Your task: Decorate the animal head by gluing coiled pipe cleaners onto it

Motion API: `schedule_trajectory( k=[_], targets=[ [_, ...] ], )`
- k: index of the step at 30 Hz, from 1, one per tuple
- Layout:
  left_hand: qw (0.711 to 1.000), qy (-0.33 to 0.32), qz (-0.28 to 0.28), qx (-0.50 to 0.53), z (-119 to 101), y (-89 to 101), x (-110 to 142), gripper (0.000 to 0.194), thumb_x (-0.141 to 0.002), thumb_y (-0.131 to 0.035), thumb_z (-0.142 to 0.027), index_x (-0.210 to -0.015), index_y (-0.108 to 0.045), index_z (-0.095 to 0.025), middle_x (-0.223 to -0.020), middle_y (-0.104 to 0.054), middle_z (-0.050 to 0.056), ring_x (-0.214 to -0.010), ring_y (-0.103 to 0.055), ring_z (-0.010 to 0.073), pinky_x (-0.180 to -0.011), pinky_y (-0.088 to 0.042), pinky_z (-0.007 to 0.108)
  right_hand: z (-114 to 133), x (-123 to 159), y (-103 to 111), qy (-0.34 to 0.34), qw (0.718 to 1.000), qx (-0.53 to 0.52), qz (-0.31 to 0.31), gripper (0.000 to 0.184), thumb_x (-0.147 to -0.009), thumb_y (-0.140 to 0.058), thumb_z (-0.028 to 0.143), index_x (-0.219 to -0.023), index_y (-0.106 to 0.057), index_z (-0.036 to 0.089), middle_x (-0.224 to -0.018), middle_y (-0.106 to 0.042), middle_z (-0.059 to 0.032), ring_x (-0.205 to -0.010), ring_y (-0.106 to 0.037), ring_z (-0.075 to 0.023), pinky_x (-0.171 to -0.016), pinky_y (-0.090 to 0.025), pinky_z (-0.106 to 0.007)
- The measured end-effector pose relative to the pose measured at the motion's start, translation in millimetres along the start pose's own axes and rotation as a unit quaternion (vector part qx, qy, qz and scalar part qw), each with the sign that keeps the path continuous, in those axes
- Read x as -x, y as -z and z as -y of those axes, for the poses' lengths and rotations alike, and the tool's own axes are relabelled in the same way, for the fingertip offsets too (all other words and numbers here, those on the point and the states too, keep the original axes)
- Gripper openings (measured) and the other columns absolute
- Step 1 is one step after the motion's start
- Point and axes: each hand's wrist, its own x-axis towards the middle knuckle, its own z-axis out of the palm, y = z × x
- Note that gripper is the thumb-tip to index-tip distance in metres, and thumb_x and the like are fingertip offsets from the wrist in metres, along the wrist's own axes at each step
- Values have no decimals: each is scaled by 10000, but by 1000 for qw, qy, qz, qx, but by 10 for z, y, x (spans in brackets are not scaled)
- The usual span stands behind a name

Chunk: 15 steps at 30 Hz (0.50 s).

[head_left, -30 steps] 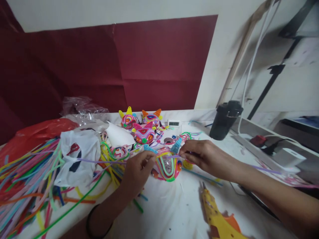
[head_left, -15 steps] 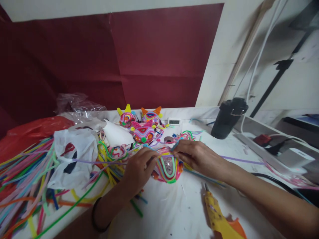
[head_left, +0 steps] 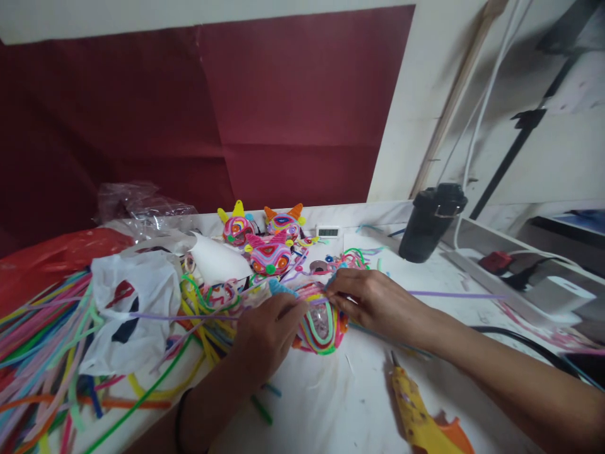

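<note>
I've L hand & R hand just apart, both seemingly pinched on purple stem (tips part-hidden), at top of striped craft face on table; I'd say fitting stem, next needs careful alignment

On my remote table, pipe cleaners at left, figure between left hand and right hand, three figures behind, glue gun front right, bottle back right.

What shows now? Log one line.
left hand: at striped craft piece | right hand: same piece | nearby: yellow glue gun, black bottle
</note>
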Motion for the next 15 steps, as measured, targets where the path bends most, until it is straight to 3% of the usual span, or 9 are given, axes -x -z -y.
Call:
schedule_trajectory(
  k=[5, 9, 12, 15],
  targets=[
    [1000, -14, -5, -10, -15, -27, 19, 238, -975, -401, -146, -1064, -621, -166, -887, -662, 48, -736, -648, 141, -649, -503, 232, 24, -2, -7, -32, 999, -6, 1, 181, -924, -509, 152, -848, -672, 169, -781, -674, -44, -692, -613, -160, -641, -434, -257],
    [1000, 12, 3, 21, 15, -6, 18, 228, -970, -419, -157, -1084, -616, -180, -936, -673, 53, -800, -656, 139, -717, -523, 234, 17, 24, 33, -38, 999, -25, -7, 192, -935, -493, 201, -835, -655, 175, -750, -662, -31, -643, -596, -145, -599, -427, -243],
    [997, 55, -26, 46, 89, 135, -11, 205, -952, -463, -173, -1082, -621, -181, -964, -682, 54, -902, -653, 156, -804, -525, 258, 24, 105, 133, -34, 997, -54, -33, 202, -944, -480, 262, -848, -641, 189, -731, -652, -21, -614, -587, -138, -573, -433, -238],
    [991, 121, -14, 49, 198, 381, -14, 184, -936, -485, -177, -996, -658, -176, -905, -691, 32, -835, -653, 132, -764, -510, 226, 30, 256, 227, -35, 997, -58, -39, 248, -958, -499, 377, -838, -652, 223, -760, -678, -25, -637, -619, -148, -569, -464, -245]
  ],
)
